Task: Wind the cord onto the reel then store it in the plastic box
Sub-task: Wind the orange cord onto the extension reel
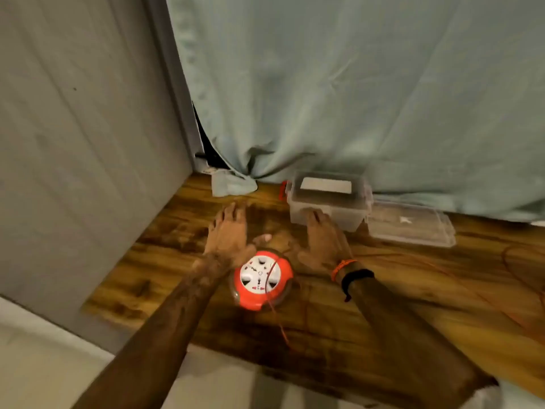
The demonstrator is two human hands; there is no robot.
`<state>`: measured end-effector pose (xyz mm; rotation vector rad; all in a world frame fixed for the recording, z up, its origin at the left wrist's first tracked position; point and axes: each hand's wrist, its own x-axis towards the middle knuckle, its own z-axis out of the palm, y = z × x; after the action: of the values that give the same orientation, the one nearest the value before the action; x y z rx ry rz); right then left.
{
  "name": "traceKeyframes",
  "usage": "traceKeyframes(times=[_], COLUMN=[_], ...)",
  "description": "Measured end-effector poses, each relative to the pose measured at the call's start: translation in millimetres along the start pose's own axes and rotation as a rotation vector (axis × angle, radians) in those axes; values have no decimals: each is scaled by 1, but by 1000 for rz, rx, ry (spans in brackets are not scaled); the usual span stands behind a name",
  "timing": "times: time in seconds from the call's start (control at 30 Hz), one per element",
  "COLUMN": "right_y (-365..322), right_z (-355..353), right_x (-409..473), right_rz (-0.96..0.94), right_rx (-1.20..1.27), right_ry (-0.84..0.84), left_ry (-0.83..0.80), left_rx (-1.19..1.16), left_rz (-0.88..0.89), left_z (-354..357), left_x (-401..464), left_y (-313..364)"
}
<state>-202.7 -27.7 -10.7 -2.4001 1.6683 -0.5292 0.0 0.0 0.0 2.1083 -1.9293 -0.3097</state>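
Round reel (262,279) near the front middle of the bench (383,320), lying flat: orange body, white face with dark socket openings, clear rim around the lower edge. Thin orange cord (281,329) crossing the white face, running off toward the near edge of the bench; more loops of the same cord faintly visible on the wood far to the right, blurred. Left hand (228,231) just beyond the reel on its left side, palm down, fingers spread and straight, thumb tip close to the reel's upper rim; holding nothing, contact with the reel impossible to tell. Right hand (320,240) beyond the reel on its right side, also palm down with fingers extended and relaxed, fingertips reaching the near wall of the plastic box (328,199); nothing held. Orange thread and black band (355,277) around the right wrist. Plastic box clear, open at the top, orange latch at its left end, standing at the back of the bench. Clear lid (410,224) lying flat just beside the box on its right. Bench of dark, streaked wood grain. Pale green curtain (339,93) hanging behind, bunched where it meets the bench; grey wall (82,143) on the left; pale floor (44,364) below.
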Motion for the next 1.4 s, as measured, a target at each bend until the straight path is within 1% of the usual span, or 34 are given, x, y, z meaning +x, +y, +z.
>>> traceKeyframes(times=[0.03,0.1,0.2,0.3,0.37,0.47,0.63,0.77,0.83,0.93,1.07,1.17,1.23,1.3,1.4], right_y=[0,-1,-4,-6,-8,-11,-12,-12,-13,-11,-5,3,13,28,58], right_z=[3,31,62,85,98,108,115,118,116,117,112,98,85,73,62], right_x=[-2,-14,-32,-38,-39,-38,-36,-33,-32,-28,-23,-16,-9,-3,0], right_rz=[17,107,230,318,375,439,552,608,636,651,616,536,514,592,792], right_rx=[-13,35,132,171,226,353,464,585,651,606,609,514,511,598,702], right_ry=[-40,-144,-254,-343,-363,-287,-215,-208,-207,-227,-152,-41,18,102,269], left_ry=[-38,-140,-212,-258,-292,-276,-227,-219,-160,-144,-121,-117,-114,-94,-84], left_rx=[-4,5,-56,-136,-159,-224,-496,-753,-873,-1089,-1178,-1232,-1276,-1319,-1417], left_rz=[-36,-110,-178,-240,-282,-347,-498,-595,-650,-759,-714,-691,-666,-646,-632], left_z=[2,26,53,71,80,89,99,107,107,103,95,85,79,74,66], left_x=[-1,-9,-21,-24,-23,-20,-11,-6,-6,-2,8,14,19,22,25], left_y=[-1,-16,-30,-35,-36,-38,-46,-51,-49,-40,-25,-20,-22,-25,-28])
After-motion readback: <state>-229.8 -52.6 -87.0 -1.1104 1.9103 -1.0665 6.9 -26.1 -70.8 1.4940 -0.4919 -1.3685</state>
